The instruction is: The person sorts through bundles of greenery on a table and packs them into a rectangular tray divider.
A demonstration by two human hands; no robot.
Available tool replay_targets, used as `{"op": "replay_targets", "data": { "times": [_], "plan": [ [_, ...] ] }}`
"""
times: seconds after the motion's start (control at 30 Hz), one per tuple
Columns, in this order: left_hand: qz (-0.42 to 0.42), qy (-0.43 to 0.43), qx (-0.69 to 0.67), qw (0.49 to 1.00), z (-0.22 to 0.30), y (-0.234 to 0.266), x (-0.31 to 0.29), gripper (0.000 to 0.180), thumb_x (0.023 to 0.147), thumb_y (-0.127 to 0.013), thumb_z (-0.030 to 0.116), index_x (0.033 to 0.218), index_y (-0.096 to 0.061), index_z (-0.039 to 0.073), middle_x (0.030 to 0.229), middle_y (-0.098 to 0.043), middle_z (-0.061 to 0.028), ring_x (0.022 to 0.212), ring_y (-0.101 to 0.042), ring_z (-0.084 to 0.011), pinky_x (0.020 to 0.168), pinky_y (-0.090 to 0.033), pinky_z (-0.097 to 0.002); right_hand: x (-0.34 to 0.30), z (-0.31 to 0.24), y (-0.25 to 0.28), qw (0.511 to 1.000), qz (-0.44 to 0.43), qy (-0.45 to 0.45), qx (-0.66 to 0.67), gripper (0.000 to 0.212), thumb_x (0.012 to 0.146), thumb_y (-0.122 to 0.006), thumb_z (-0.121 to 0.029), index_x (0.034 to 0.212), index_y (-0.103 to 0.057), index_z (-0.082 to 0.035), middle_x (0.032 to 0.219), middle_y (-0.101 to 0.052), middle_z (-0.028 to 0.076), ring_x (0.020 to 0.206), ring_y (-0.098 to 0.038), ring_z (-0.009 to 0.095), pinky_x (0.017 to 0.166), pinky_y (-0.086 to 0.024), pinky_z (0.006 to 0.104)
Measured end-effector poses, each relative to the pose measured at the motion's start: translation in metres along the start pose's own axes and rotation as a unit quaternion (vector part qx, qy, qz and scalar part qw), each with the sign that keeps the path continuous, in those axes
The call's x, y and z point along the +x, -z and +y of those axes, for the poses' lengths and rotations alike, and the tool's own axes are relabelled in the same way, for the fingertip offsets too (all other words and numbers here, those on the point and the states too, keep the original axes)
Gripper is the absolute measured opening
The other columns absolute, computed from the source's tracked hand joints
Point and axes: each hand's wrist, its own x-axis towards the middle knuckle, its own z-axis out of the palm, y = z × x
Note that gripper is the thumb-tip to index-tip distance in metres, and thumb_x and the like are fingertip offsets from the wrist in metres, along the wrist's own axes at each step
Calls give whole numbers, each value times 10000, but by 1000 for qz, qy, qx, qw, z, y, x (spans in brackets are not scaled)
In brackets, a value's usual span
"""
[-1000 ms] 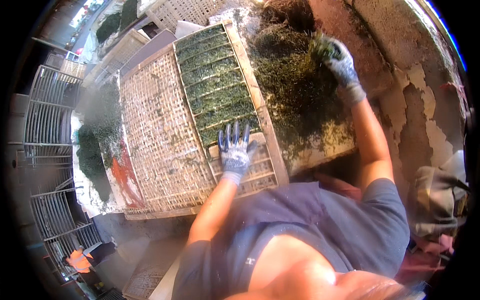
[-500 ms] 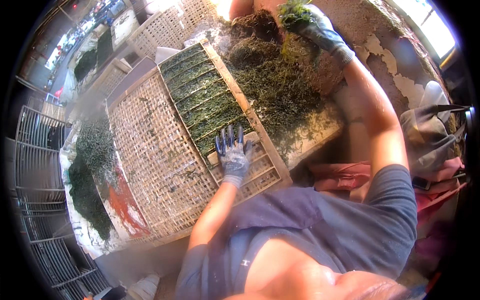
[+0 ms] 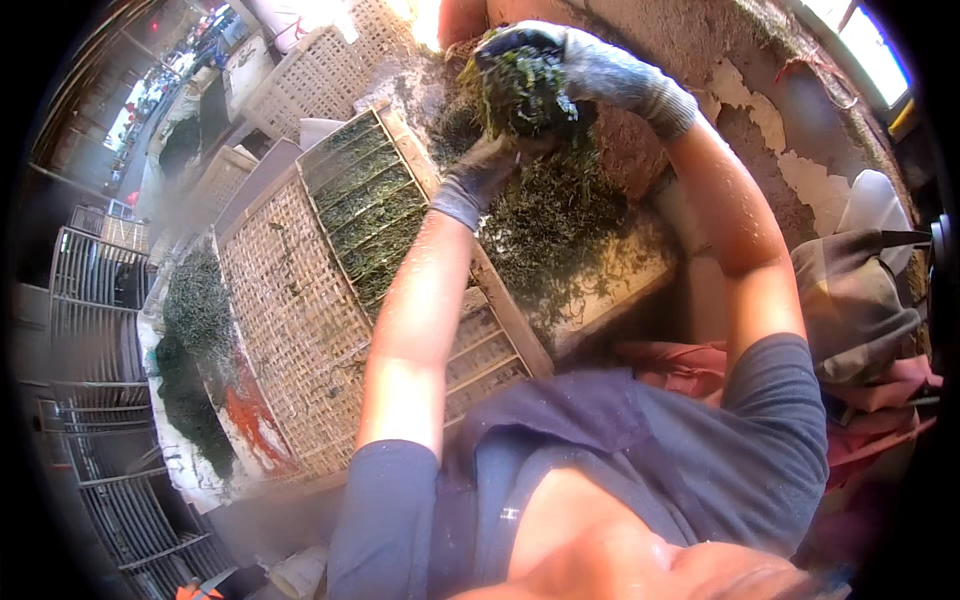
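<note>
A wet, dark green clump of seaweed (image 3: 525, 90) hangs over the far pile. My right hand (image 3: 600, 72), in a grey-white glove with dark fingers, is closed on it from above and the right. My left hand (image 3: 484, 178), also gloved, reaches just beneath the clump, and its fingers are hidden or blurred there. Below my left forearm lies a wooden frame (image 3: 402, 140) with thin crossbars, its far sections filled with a green seaweed layer (image 3: 365, 205). That frame rests on a woven bamboo mat (image 3: 285, 290).
A heap of loose seaweed (image 3: 550, 235) covers a pale board (image 3: 640, 270) right of the frame. Dark green material (image 3: 190, 400) lies on a white sheet at the left. Metal racks (image 3: 95, 330) stand beyond it. A peeling wall (image 3: 745, 115) rises at the right.
My left hand has left the frame's near section and moved far and right to the clump. My right hand has brought the seaweed a little left and nearer.
</note>
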Motion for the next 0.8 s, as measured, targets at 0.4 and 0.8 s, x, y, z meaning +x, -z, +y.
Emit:
{"op": "replay_targets", "data": {
  "times": [0.4, 0.8],
  "plan": [
    [318, 125, -39, 939, -22, -57, 44, 271, 1013, -746, 333, 1075, -733, 70, 911, -724, -71, 683, -614, -123, 632, -540, -271, -132, 222, 10, 953, 134, -251, 105, 389, 1031, -701, -224, 1414, -676, -163, 1206, -729, 11, 1042, -624, 98, 940, -525, 284],
    [165, 207, 140, 954, -138, -22, -35, 540, 1053, -538, 92, 1573, -419, 12, 1525, -590, -122, 1234, -621, -191, 1263, -308, -398, -88, 433, -77, 801, 153, -553, -171, 1115, 768, -770, -781, 1667, -345, -276, 1630, -430, 256, 1504, -436, 415, 1179, -431, 516]
  ]
}}
